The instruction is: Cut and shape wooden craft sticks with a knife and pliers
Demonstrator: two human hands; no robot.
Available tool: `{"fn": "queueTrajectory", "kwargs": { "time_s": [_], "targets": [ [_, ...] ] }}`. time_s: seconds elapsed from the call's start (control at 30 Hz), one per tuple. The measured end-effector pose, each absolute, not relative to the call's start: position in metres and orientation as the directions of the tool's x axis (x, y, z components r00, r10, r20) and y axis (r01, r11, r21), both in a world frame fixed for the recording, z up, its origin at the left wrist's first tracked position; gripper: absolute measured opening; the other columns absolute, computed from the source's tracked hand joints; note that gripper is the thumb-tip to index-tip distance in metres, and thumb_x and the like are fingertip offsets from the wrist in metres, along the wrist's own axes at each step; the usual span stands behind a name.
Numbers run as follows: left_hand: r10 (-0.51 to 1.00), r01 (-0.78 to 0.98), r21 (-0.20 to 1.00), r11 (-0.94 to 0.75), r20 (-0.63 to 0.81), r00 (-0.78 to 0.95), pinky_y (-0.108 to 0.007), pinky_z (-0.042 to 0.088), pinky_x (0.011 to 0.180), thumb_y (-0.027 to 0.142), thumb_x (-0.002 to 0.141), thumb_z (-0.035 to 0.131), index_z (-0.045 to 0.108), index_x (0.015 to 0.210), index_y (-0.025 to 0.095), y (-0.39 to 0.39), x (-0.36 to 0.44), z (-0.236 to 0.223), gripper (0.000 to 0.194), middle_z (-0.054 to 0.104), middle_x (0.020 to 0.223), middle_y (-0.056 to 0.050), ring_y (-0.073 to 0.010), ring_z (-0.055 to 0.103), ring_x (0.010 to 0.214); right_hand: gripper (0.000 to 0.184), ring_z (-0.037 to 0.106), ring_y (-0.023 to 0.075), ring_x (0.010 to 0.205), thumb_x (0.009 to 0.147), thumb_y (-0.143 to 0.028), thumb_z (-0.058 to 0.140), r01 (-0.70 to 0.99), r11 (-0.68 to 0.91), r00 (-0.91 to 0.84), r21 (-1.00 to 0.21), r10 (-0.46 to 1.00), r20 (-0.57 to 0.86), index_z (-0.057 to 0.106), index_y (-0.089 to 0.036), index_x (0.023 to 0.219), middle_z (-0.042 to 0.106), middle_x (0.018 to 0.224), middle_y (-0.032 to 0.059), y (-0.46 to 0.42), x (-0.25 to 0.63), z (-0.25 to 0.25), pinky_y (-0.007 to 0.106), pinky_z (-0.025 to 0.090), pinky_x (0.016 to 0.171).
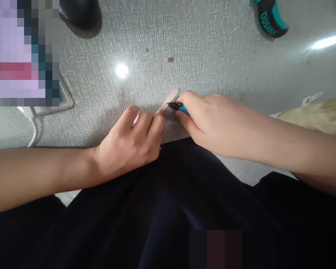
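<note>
My left hand [131, 136] is closed on a pale flat wooden stick [172, 97], like an ice-lolly stick, whose free end slants up and to the right. The rest of the stick is hidden by my fingers. From the other side, my right hand [200, 116] pinches a slim blue tool with a black pointed tip [174, 105]. That tip meets or nearly meets the stick's edge; whether it is a pen or a cutter I cannot tell. Most of the tool's body lies hidden in my palm.
The grey textured table [145, 86] has a teal and black tool handle [271, 20] at the back right. A dark rounded object [84, 15] stands at the back left. A white cable [33, 130] runs beside a blurred-out device. Yellowish cloth [316, 114] lies right.
</note>
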State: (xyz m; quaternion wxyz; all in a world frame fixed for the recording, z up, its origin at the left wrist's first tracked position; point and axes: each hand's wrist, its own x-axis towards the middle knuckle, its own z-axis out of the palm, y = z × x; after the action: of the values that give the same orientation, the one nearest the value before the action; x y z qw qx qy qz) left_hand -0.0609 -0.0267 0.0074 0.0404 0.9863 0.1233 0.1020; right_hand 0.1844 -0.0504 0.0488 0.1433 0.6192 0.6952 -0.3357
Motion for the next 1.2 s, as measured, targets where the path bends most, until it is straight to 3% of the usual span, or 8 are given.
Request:
{"fn": "queueTrajectory", "kwargs": {
  "time_s": [0.17,0.37,0.6,0.77,0.97,1.2],
  "targets": [
    [0.275,0.249,0.150,-0.957,0.184,0.944,-0.044,0.057,0.069,0.013,0.111,0.058,0.081,0.131,0.001,-0.028,-0.061,0.006,0.033,0.073,0.096,-0.011,-0.0234,0.066,0.080,0.027,0.050,0.0238,0.057,0.117,-0.041,0.046,0.943,-0.019,-0.183,-0.333,0.807,-0.562,0.066,-0.023,0.116,0.063,0.069,0.0026,-0.060,0.191,0.039,0.040,0.030,0.065],
    [0.234,0.244,0.005,-0.970,0.310,0.921,-0.042,0.058,0.065,0.009,0.111,0.052,0.079,0.133,-0.009,-0.029,-0.060,0.003,0.040,0.075,0.095,-0.014,-0.0231,0.065,0.078,0.023,0.049,0.0224,0.057,0.117,-0.041,0.048,0.932,-0.030,-0.184,-0.360,0.818,-0.545,0.064,-0.025,0.113,0.062,0.069,0.0016,-0.061,0.191,0.039,0.039,0.027,0.064],
    [0.246,0.249,0.026,-0.968,0.278,0.929,-0.044,0.061,0.073,0.008,0.109,0.053,0.081,0.131,-0.004,-0.029,-0.061,0.002,0.038,0.076,0.098,-0.014,-0.0235,0.066,0.081,0.024,0.048,0.0243,0.056,0.114,-0.037,0.046,0.957,0.017,-0.183,-0.290,0.811,-0.556,0.066,-0.023,0.115,0.061,0.068,0.0030,-0.058,0.186,0.043,0.039,0.030,0.062],
    [0.281,0.248,0.173,-0.953,0.199,0.939,-0.045,0.056,0.073,0.009,0.110,0.053,0.083,0.122,0.006,-0.030,-0.059,0.000,0.033,0.075,0.105,-0.013,-0.0246,0.066,0.085,0.020,0.043,0.0217,0.052,0.116,-0.037,0.047,0.961,0.003,-0.168,-0.275,0.797,-0.580,0.062,-0.025,0.111,0.061,0.069,0.0022,-0.055,0.184,0.046,0.038,0.026,0.060],
    [0.273,0.282,0.002,-0.959,0.266,0.924,-0.048,0.061,0.089,0.015,0.113,0.057,0.087,0.111,0.005,-0.036,-0.056,-0.002,0.031,0.077,0.105,-0.014,-0.0258,0.068,0.088,0.013,0.043,0.0203,0.050,0.114,-0.037,0.051,0.968,-0.028,-0.132,-0.251,0.792,-0.596,0.057,-0.027,0.109,0.059,0.065,-0.0009,-0.053,0.182,0.046,0.037,0.027,0.058],
    [0.327,0.323,0.055,-0.945,0.235,0.915,-0.043,0.055,0.085,-0.002,0.107,0.051,0.088,0.103,0.007,-0.043,-0.051,-0.003,0.038,0.073,0.104,-0.012,-0.0231,0.067,0.092,0.012,0.054,0.0203,0.055,0.114,-0.026,0.051,0.966,-0.108,-0.074,-0.234,0.752,-0.655,0.053,-0.028,0.103,0.060,0.068,-0.0016,-0.046,0.162,0.066,0.036,0.030,0.057]
  ]
}}
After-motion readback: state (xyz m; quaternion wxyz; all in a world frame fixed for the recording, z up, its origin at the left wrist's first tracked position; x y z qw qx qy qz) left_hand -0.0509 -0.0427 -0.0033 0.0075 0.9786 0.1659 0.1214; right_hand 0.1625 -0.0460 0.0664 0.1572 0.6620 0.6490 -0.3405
